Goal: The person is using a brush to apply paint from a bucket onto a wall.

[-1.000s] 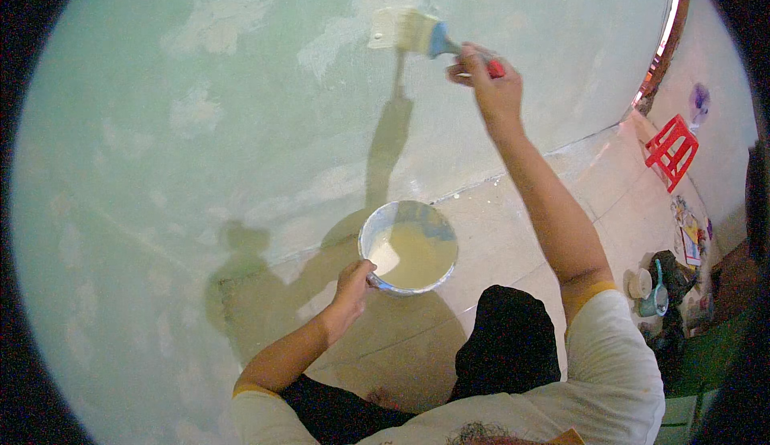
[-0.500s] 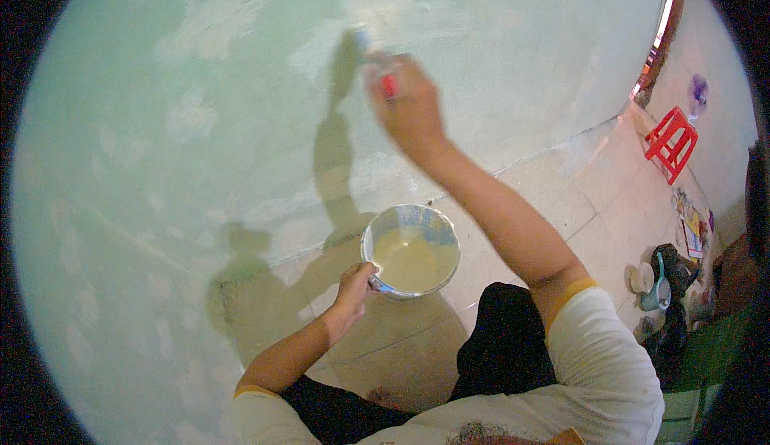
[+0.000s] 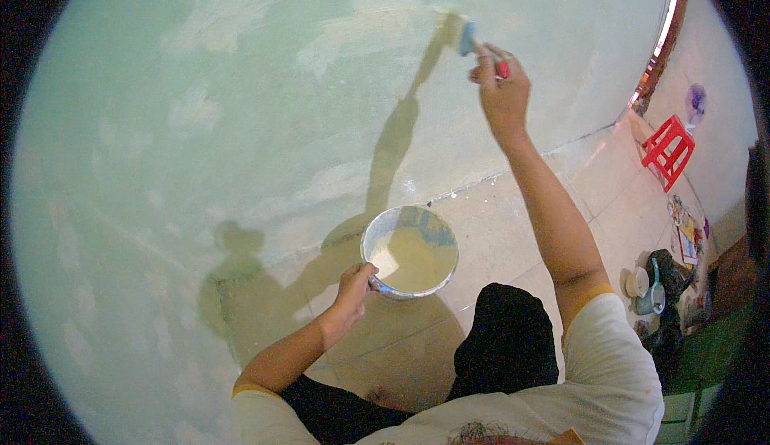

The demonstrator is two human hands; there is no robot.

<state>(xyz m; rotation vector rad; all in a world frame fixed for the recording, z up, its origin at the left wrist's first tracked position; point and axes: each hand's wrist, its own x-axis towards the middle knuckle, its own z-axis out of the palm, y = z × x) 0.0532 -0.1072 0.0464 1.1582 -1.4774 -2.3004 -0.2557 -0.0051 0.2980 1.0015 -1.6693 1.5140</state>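
Note:
My right hand (image 3: 505, 96) is raised at the wall and closed round the handle of a paintbrush, whose red part shows between the fingers. The blue-looking head of the paintbrush (image 3: 467, 38) is at or close against the pale green wall (image 3: 265, 108); I cannot tell if it touches. My left hand (image 3: 353, 291) grips the near left rim of a round bucket (image 3: 411, 291), thumb over the edge. Cream-coloured paint (image 3: 421, 264) covers the bucket's bottom, and its inner wall is smeared. Whitish patches of paint mark the wall beside the brush.
Pale floor tiles (image 3: 513, 228) meet the wall along a slanting edge. A red plastic stool (image 3: 668, 152) stands at the far right. Nearer on that side lie a light blue dipper (image 3: 654, 297), a white cup (image 3: 638, 282) and black plastic bags (image 3: 666, 333). My bent knee (image 3: 509, 341) is beside the bucket.
My right hand has swept the paintbrush to the right along the wall, and its shadow has followed. The left hand and the bucket have stayed almost in place.

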